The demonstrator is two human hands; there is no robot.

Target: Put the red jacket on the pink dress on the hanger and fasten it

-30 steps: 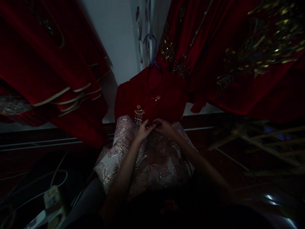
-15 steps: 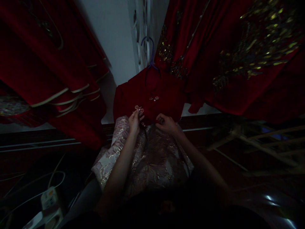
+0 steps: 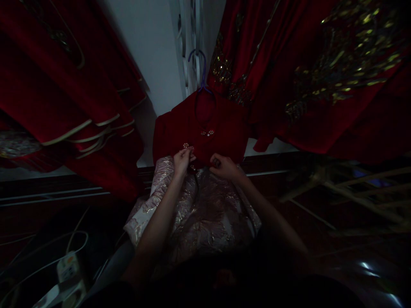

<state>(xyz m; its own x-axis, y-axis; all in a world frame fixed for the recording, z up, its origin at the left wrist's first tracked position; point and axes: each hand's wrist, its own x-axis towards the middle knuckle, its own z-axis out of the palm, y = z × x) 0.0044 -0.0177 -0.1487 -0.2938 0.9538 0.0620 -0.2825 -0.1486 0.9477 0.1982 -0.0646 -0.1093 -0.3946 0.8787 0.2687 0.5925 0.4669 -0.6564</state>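
Observation:
A red jacket hangs on a purple hanger, its front lying toward me. A beaded clasp is on its upper front, and another flower-shaped clasp is lower on the left. My left hand pinches the inner end of that lower clasp between thumb and fingertips. My right hand is curled closed at the jacket's right front, with a small dark bit showing inside the fingers. Pale pink brocade fabric with metallic threads spreads under both forearms.
Red garments with gold trim hang on the left, and red garments with gold sequins on the right. A white metal grille carries the hanger. A power strip with cables lies lower left, a slatted wooden frame right.
My left hand's fingertips have shifted slightly to the right along the lower clasp, uncovering its flower-shaped end. My right hand has stayed almost where it was.

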